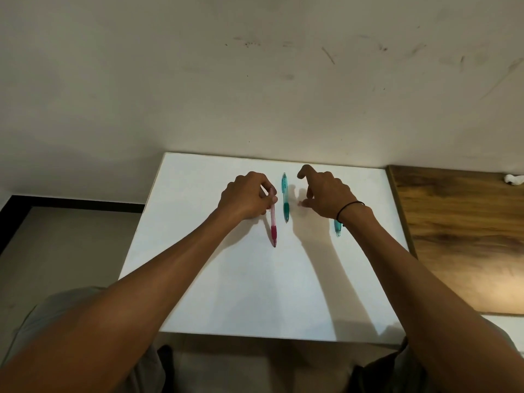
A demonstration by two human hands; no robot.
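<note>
Pink pen [273,226] is in the left hand [243,198], whose fingers pinch its upper end; the red grip and the tip point toward the person, low over the white table [255,293]. Just beside it on the right, a teal pen [285,198] lies flat between the two hands, touching neither. The right hand [326,194] is loosely spread with bent fingers and holds nothing. Beneath the right wrist a light blue pen [337,229] shows only partly. A wooden surface [459,236] adjoins the table on the right
</note>
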